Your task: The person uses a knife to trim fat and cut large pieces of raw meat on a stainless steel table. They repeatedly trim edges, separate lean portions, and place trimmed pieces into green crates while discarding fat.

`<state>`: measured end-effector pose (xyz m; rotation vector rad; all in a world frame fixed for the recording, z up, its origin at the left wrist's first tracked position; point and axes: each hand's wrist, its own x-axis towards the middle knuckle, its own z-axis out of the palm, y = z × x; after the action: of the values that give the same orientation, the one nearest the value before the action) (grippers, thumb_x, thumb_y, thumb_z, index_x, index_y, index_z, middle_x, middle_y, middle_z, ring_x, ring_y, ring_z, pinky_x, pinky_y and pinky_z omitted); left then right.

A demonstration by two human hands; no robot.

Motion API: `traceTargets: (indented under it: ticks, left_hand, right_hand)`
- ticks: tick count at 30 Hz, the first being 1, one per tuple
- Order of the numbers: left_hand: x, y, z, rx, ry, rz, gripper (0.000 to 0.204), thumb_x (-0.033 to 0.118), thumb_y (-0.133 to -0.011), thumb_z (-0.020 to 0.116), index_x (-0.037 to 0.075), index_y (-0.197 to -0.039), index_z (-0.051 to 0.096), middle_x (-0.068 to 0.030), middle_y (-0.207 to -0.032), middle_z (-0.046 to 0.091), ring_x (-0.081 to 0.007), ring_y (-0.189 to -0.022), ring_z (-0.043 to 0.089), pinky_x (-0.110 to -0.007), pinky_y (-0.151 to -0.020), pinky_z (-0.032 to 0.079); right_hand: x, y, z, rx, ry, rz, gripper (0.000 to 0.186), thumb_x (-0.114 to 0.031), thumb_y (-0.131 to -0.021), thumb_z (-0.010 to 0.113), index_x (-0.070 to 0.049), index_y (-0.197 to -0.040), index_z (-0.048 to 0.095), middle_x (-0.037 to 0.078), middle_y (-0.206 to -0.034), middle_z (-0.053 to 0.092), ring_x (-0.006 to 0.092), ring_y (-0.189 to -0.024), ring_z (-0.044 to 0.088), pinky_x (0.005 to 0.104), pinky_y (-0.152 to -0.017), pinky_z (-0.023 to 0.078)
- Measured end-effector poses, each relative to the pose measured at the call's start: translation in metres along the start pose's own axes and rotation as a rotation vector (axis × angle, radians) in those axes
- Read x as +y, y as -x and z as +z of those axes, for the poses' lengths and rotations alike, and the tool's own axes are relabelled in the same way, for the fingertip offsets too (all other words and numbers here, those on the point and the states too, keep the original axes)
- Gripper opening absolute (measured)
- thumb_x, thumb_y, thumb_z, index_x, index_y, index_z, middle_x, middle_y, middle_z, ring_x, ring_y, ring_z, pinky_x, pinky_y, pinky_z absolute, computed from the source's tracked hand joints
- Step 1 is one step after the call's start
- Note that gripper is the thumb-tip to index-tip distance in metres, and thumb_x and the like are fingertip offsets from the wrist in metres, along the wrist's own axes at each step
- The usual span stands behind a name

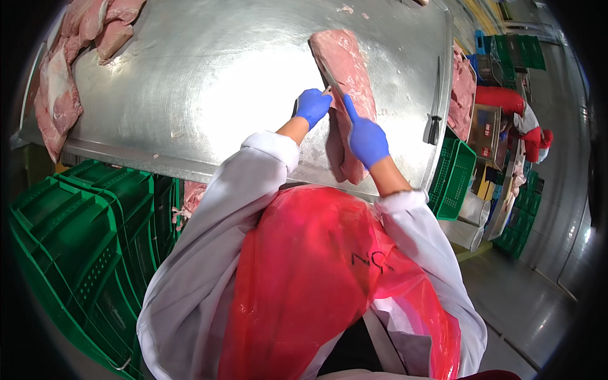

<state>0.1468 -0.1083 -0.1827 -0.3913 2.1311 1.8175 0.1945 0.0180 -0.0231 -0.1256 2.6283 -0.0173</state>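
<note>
The left glove (312,106) and right glove (368,140) are blue, the pork loin (349,66) pale pink, the coat (196,259) white, the apron (294,253) red with black lettering, the metal table (158,95) silvery, the crates (66,231) green.

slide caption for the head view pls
Gloved right hand holding a knife against raw meat, left hand at its edge, on a metal table.
</note>
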Motion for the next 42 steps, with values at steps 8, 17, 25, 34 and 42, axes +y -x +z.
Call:
traceTargets:
  ticks: [8,17,25,34,42]
  left_hand:
    - [-0.005,0.006,-0.005,-0.012,0.209,-0.036,0.031,0.029,-0.085,0.067,-0.001,-0.081,0.071,-0.0162,-0.074,0.067,-0.0236,-0.068,0.062,-0.039,-0.067,0.05]
    - [0.008,-0.003,-0.019,0.03,-0.103,0.013,0.034,0.034,-0.082,0.068,0.0,-0.079,0.071,-0.0231,-0.08,0.07,-0.0352,-0.073,0.067,-0.044,-0.074,0.053]
    - [-0.023,0.011,-0.027,0.006,-0.029,0.001,0.031,0.031,-0.082,0.068,0.001,-0.077,0.068,-0.0212,-0.076,0.068,-0.0326,-0.069,0.066,-0.042,-0.071,0.052]
    - [-0.018,0.017,-0.03,0.034,-0.143,0.065,0.03,0.027,-0.084,0.07,-0.001,-0.076,0.066,-0.0154,-0.069,0.064,-0.0228,-0.062,0.057,-0.039,-0.064,0.049]
    - [-0.03,0.029,-0.05,0.062,-0.036,-0.008,0.034,0.034,-0.084,0.069,0.001,-0.077,0.067,-0.0167,-0.072,0.068,-0.0277,-0.066,0.063,-0.04,-0.068,0.051]
  right_hand:
    - [-0.005,0.014,0.016,-0.004,-0.039,0.065,0.072,-0.013,-0.099,0.042,-0.026,-0.164,0.015,0.029,-0.098,0.071,0.0432,-0.084,0.072,0.0539,-0.077,0.057]
    - [0.005,0.079,0.055,-0.006,-0.055,0.099,0.084,-0.005,-0.093,0.048,-0.021,-0.165,0.007,0.03,-0.09,0.07,0.0461,-0.08,0.07,0.0564,-0.072,0.056]
    - [0.053,0.149,0.071,0.179,-0.13,-0.072,0.085,-0.008,-0.091,0.055,-0.026,-0.165,0.015,0.027,-0.086,0.067,0.0457,-0.071,0.068,0.0575,-0.064,0.054]
    - [-0.023,0.014,0.041,0.055,-0.095,0.079,0.079,-0.01,-0.096,0.048,-0.028,-0.164,0.012,0.032,-0.095,0.069,0.0473,-0.085,0.07,0.0561,-0.076,0.056]
    - [0.049,0.18,0.081,-0.053,-0.041,0.023,0.088,-0.008,-0.091,0.057,-0.022,-0.165,0.013,0.028,-0.087,0.067,0.0445,-0.07,0.069,0.0573,-0.061,0.054]
